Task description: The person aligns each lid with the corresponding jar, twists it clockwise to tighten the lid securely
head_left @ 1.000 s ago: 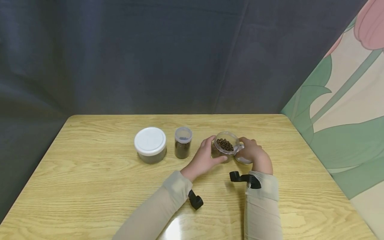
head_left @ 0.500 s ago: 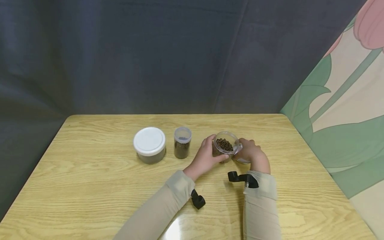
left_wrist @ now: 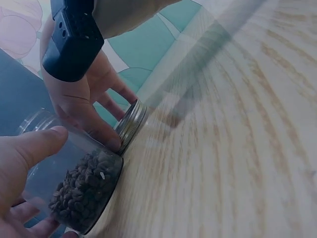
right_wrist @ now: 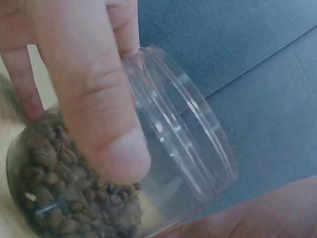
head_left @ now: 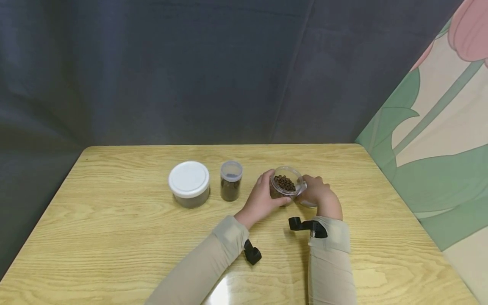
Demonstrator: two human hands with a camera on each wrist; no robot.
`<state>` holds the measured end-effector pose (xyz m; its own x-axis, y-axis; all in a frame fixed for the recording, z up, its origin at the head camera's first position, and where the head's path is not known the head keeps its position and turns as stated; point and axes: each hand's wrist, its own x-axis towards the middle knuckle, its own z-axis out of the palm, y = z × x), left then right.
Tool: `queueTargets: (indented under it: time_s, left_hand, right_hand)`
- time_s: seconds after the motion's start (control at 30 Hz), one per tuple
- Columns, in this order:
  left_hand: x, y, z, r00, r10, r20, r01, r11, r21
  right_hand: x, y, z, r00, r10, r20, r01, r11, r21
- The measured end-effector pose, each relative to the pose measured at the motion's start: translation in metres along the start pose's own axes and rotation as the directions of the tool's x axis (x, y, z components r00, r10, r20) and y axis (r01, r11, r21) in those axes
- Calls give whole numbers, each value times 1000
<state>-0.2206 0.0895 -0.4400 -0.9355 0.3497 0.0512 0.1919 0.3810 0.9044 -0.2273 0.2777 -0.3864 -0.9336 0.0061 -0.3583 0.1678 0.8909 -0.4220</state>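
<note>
A clear round jar (head_left: pixel 286 174) stands right of the middle of the table, uncapped, with brown coffee beans (right_wrist: pixel 74 198) in its lower part. My left hand (head_left: pixel 263 195) grips it from the left, thumb across the near side. Close on its right, my right hand (head_left: pixel 317 192) holds the silver screw lid (left_wrist: pixel 131 126) by the rim, fingers on one side and thumb on the other. The lid lies low at the tabletop beside the jar's base. From above, the right hand covers most of that lid. In the right wrist view, the right thumb (right_wrist: pixel 106 124) overlaps the jar wall.
A wide tub with a white lid (head_left: pixel 189 178) stands at the left on the wooden table (head_left: pixel 114 237). Between it and the left hand is a narrow clear container (head_left: pixel 230 190) with dark contents. Dark cloth (head_left: pixel 198 76) hangs behind; a flower-patterned cloth (head_left: pixel 450 169) borders the right.
My right hand has shifted slightly left, nearer the jar, and now covers more of the lid. The left hand keeps its grip on the jar, almost in place.
</note>
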Motion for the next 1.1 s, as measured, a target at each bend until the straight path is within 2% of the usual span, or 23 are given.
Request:
queueTargets:
  time_s: [0.37,0.7,1.1]
  left_hand:
    - [-3,-1,-2,999,2,-34,-1,1000,28]
    - [-7,-5,-7,1000,25,-17,-24,999,45]
    - [-15,-11,-19,999,48,24,-48,999,-2]
  right_hand:
    - [1,-1,0,1000,14,5,-14,1000,18]
    - [1,0,1,1000,21,-8,-21,1000,16]
    - [3,3,0,1000,0,-24,0,1000,-5]
